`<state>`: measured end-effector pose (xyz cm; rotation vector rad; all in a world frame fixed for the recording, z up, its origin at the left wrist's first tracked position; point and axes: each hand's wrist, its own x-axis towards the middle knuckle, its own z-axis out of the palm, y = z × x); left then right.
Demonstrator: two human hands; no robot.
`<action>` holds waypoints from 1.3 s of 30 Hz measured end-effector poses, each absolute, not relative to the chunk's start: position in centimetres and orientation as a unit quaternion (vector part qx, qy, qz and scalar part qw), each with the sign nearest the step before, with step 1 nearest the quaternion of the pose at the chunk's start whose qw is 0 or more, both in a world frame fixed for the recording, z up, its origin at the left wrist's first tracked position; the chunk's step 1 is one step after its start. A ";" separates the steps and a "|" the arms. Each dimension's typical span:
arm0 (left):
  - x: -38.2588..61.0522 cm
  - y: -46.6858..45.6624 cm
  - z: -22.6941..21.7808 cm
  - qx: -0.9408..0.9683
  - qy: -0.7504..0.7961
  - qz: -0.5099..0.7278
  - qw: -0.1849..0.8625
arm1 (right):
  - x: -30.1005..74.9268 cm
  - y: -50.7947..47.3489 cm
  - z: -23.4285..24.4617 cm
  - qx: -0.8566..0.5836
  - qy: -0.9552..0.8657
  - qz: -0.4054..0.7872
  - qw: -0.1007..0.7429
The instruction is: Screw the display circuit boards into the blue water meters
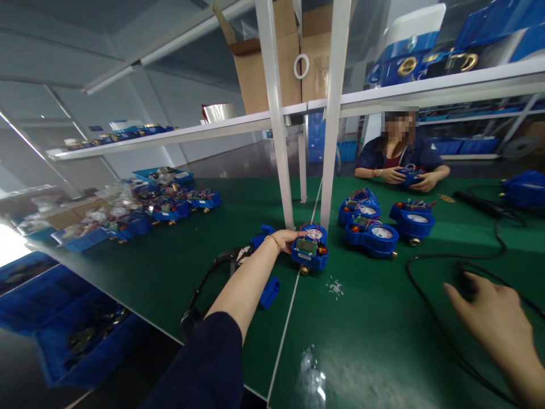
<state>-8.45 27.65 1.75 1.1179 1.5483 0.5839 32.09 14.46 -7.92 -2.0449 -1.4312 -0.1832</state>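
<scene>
My left hand [286,241] grips a blue water meter [310,257] by its left side, thumb over the top. The meter stands on the green table, its lid off, showing a round white dial, a small display, a circuit board and loose red and white wires. A brass fitting sticks out at its front. My right hand [496,309] is over the table at the right, thumb spread from the fingers. A black object [466,282] with a cable lies at its fingertips, partly hidden; I cannot see it held.
Several opened blue meters [372,234] stand right of centre. A black cable [426,307] curls across the right. White bits [335,288] lie in front of the meter. Shelf posts [276,113] rise behind it. A black headset-like band [208,272] lies left. Across the table, a co-worker [400,150] holds a meter.
</scene>
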 end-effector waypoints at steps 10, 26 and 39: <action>-9.6 25.5 4.1 0.580 0.491 0.202 0.618 | 27.3 8.2 0.6 -0.752 -0.521 0.034 0.404; 8.1 19.6 1.3 0.732 0.151 -0.249 0.616 | 20.7 -0.1 -4.0 -0.613 -0.525 0.498 0.318; -2.8 6.7 2.1 0.699 0.520 0.460 0.174 | 18.9 3.5 0.7 -0.671 -0.594 0.284 0.341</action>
